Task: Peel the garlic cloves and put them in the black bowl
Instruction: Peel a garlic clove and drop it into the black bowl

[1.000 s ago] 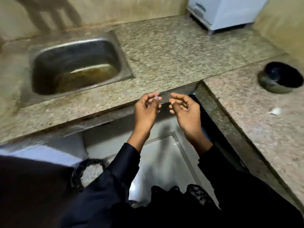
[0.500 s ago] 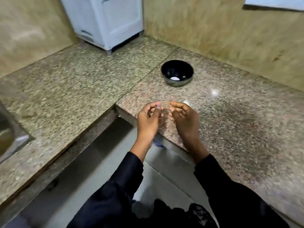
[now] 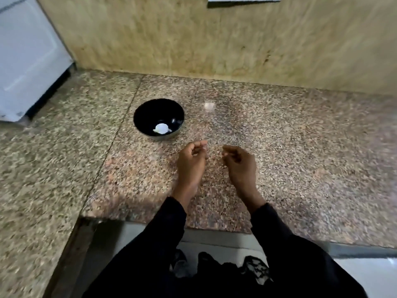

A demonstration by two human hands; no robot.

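Fingers, L: left hand curled, thumb and fingertips pinched together on sth small and pale, prob a garlic clove; too blurred to be sure.
Fingers, R: right hand curled inward, tips drawn close; can't tell if it holds a scrap of skin or nothing.
Gap btw hands: wider than 0.5 s ago, when fingertips nearly met; reads as a peel stroke just ended, or skin pulled free.
View change: 1 s ago the hands were over the floor gap w/ a sink to the left; now both hover over the granite counter, facing the wall. Person has turned toward the bowl.
Black bowl: on counter, ahead-left of the left hand, near but not touching.
In bowl: one white peeled clove at the bottom, w/ a small pale fleck beside it. So at least one clove done.
Loose bit: pale blurred piece on counter right of bowl, apart from it; skin or unpeeled clove, can't tell.
Meaning for task: my read is the held clove is peeled or nearly so, and drop-off into bowl comes next; short reach fwd-left for the L hand.
Other: white appliance at far left on counter.
Writing/brands: none legible anywhere; appliance face blank in this view, frame motion-blurred.
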